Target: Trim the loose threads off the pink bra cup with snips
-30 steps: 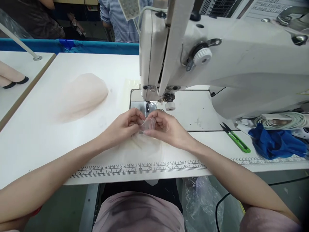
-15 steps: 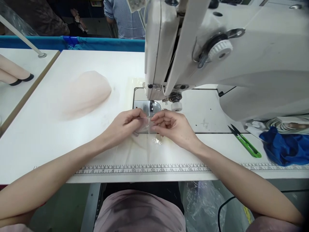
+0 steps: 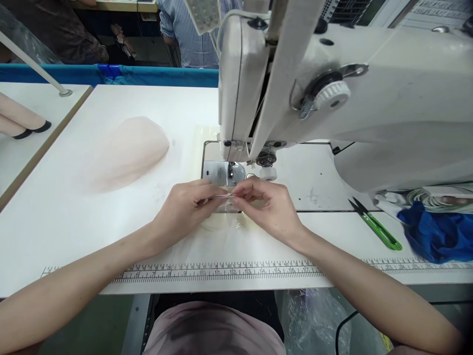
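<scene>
Between my two hands, a thin strip of sheer, almost see-through fabric [image 3: 223,196] is pinched along its edge. My left hand [image 3: 188,201] has thumb and fingers closed on its left end. My right hand [image 3: 264,204] pinches the same edge, fingertips almost meeting those of the left. Both hands are just in front of the sewing machine's presser foot [image 3: 231,170] and steel needle plate [image 3: 216,171]. How far the fabric hangs below my fingers is hard to make out. To the left lies a pale pink sheer fabric piece [image 3: 136,150], flat on the white table [image 3: 96,227].
The sewing machine head [image 3: 244,88] looms over the right side. Green thread snips [image 3: 380,230] and a blue cloth [image 3: 436,234] lie at the right. A printed ruler [image 3: 221,272] runs along the front edge. A person in a striped shirt [image 3: 199,44] is beyond the table.
My hands have drawn together, and the fabric edge between them has turned from a loose, upright film into a narrow, level line. The view has tilted up slightly.
</scene>
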Tool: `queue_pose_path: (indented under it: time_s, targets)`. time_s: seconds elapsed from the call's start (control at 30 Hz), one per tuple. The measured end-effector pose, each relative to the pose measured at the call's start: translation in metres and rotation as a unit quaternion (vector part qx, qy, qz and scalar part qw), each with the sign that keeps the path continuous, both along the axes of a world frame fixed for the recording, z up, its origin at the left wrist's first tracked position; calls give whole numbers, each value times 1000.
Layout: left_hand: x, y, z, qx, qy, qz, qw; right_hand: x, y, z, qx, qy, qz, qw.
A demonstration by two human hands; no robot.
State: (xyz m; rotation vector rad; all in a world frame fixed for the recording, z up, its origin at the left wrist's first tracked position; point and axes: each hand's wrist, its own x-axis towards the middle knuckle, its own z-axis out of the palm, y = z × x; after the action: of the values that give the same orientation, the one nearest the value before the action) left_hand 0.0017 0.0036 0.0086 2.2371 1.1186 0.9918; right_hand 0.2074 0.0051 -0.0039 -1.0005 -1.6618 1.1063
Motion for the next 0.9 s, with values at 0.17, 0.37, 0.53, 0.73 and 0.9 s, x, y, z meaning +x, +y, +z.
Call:
queue_pose_path:
  time_s: [0.17,0.37,0.53,0.73,0.9]
  targets:
    - [-2,2,-2,68,19,3,998,0,-4,-3,93,-35,-13,995]
    - [0,1,0,82,17,7,996,0,-4,-6,140,-49,-20,989]
    - [1,1,0,83,18,14,996,-1,-3,-6,145,-47,-20,988]
    - [1,1,-1,87,18,8,996,-1,-3,-6,146,-51,1,988]
    - [-1,0,0,121,25,-6,992,2,-3,-7,153,-64,38,985]
